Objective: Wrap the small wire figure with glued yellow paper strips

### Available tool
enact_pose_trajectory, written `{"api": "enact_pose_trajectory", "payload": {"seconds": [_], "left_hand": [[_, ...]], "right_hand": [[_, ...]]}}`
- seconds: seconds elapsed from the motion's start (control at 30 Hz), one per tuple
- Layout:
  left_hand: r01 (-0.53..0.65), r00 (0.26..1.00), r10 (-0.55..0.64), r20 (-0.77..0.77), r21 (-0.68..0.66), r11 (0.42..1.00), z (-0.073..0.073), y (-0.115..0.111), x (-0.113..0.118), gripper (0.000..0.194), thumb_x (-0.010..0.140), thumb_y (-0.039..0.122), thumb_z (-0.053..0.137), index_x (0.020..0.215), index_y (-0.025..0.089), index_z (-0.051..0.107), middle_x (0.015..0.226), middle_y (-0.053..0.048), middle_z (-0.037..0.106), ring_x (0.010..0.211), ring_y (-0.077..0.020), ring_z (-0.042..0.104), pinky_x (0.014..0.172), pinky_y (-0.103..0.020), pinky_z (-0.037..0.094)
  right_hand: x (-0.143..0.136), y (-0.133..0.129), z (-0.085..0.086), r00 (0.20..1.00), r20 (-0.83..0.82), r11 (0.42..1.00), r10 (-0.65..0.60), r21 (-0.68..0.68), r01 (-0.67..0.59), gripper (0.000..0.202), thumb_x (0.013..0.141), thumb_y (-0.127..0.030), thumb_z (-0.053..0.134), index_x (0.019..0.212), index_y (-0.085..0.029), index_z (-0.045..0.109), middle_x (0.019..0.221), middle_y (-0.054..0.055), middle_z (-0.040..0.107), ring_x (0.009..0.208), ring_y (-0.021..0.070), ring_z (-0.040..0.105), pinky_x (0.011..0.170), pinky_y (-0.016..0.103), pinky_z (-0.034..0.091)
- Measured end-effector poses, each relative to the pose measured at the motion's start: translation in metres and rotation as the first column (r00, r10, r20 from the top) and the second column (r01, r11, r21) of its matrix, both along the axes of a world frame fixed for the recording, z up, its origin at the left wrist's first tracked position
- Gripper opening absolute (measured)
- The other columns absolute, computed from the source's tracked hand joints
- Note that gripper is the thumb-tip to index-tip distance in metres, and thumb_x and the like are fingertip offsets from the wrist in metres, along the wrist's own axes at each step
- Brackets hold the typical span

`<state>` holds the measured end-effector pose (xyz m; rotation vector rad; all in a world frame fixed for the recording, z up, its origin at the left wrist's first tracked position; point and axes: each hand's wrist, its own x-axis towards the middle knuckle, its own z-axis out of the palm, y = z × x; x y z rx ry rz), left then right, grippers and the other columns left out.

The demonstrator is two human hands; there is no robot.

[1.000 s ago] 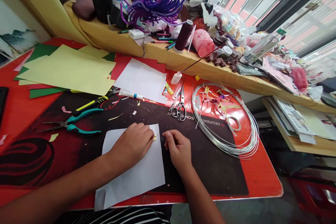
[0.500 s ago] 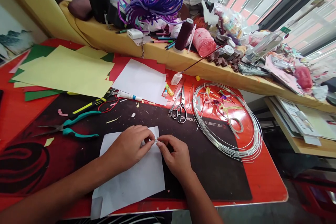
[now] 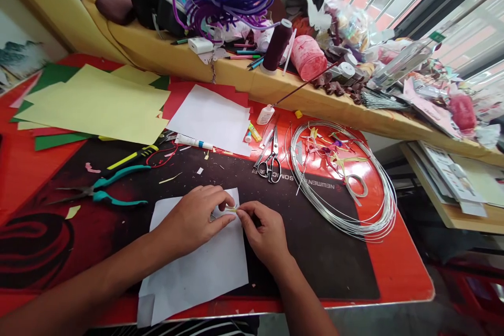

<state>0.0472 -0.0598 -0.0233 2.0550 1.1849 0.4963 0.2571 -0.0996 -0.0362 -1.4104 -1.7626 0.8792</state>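
A white paper sheet [image 3: 197,278] lies on the dark mat, below both hands. My left hand [image 3: 199,218] is over its upper part, thumb and index finger slightly apart around something small and pale that I cannot make out. Close on its right, my right hand [image 3: 262,228] pinches the end of a small pale yellowish strip [image 3: 231,209] between thumb and fingertips. The strip spans the narrow gap between the two hands. Its left part is partly hidden by my left fingers.
Teal pliers [image 3: 114,186] and a yellow-black cutter [image 3: 132,158] lie left on the mat [image 3: 315,252]. Scissors [image 3: 271,160] and a wire coil [image 3: 384,194] are to the right. Coloured papers [image 3: 94,107] and a glue bottle [image 3: 265,115] stand behind, before a cluttered ledge [image 3: 236,71].
My left thumb and index finger have parted a little, and more of the pale strip shows between the hands. The camera view has shifted slightly.
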Motion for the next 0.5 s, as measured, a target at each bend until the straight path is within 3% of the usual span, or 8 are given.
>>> {"api": "enact_pose_trajectory", "payload": {"seconds": [0.5], "left_hand": [[-0.012,0.998,0.015,0.057,-0.059,0.998,0.0077,0.0002,0.0004,0.021,0.100,0.036,0.058,0.090,0.023,0.071,0.085,-0.001,0.067,0.081,-0.0211,0.060,0.079,-0.036,0.043]], "right_hand": [[0.0001,0.0005,0.0003,1.000,-0.027,1.000,0.001,0.011,-0.001,0.016,0.102,-0.026,0.064,0.093,-0.021,0.076,0.080,0.002,0.076,0.067,0.0157,0.066,0.065,0.026,0.046]]}}
